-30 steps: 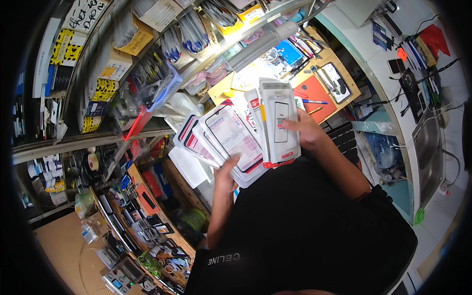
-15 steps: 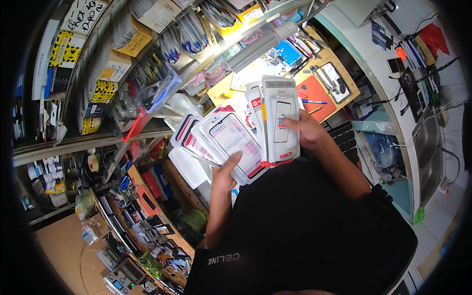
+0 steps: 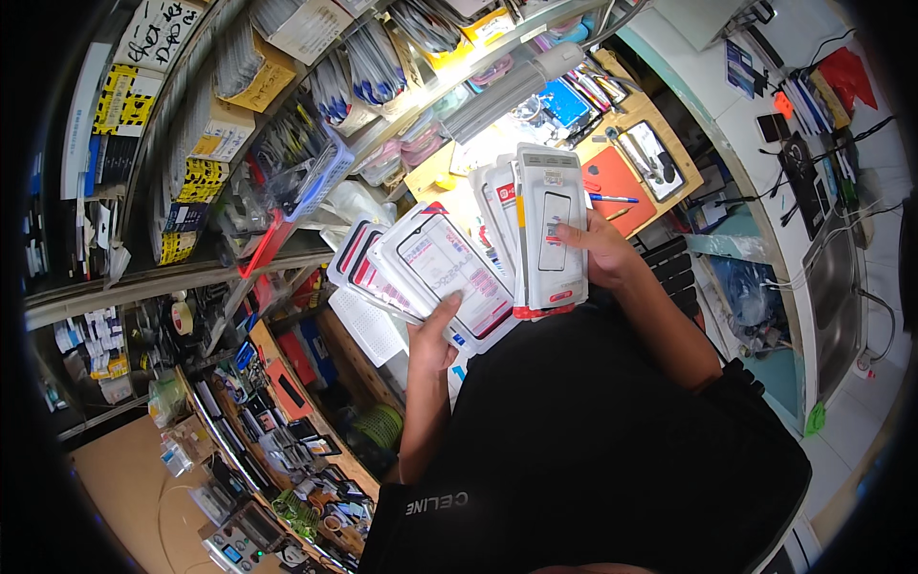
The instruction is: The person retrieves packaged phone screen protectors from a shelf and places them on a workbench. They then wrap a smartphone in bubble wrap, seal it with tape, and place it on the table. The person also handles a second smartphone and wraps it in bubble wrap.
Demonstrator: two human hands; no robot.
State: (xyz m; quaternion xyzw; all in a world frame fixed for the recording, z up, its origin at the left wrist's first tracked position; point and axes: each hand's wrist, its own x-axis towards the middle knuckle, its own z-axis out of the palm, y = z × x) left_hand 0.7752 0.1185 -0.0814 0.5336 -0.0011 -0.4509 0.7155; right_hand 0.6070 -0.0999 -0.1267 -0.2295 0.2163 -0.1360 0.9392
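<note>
My left hand (image 3: pixel 435 337) grips a fanned bunch of flat white and clear phone-glass packs (image 3: pixel 466 284), its thumb lying across the front one. A black phone-shaped outline and red corners show on that pack. My right hand (image 3: pixel 602 251) is closed on a second stack of phone-glass packs (image 3: pixel 550 282), its thumb pressed on the front pack. That stack stands nearly upright, with a yellow strip and red lower edge. More packs (image 3: pixel 499 196) fan out between the two bunches; which hand bears them I cannot tell. The fingers behind both bunches are hidden.
Beyond my hands lies a lit wooden workbench with an orange-red mat (image 3: pixel 612 182), pens and a phone part on a white tray (image 3: pixel 652 158). Shelves of packed sleeves (image 3: pixel 373 72) and a blue basket (image 3: pixel 320 177) stand at left. A counter with a sink (image 3: pixel 832 297) is at right.
The packs in both hands have shifted and tilted slightly. Those between the two bunches show a little more. Both hands keep their grip.
</note>
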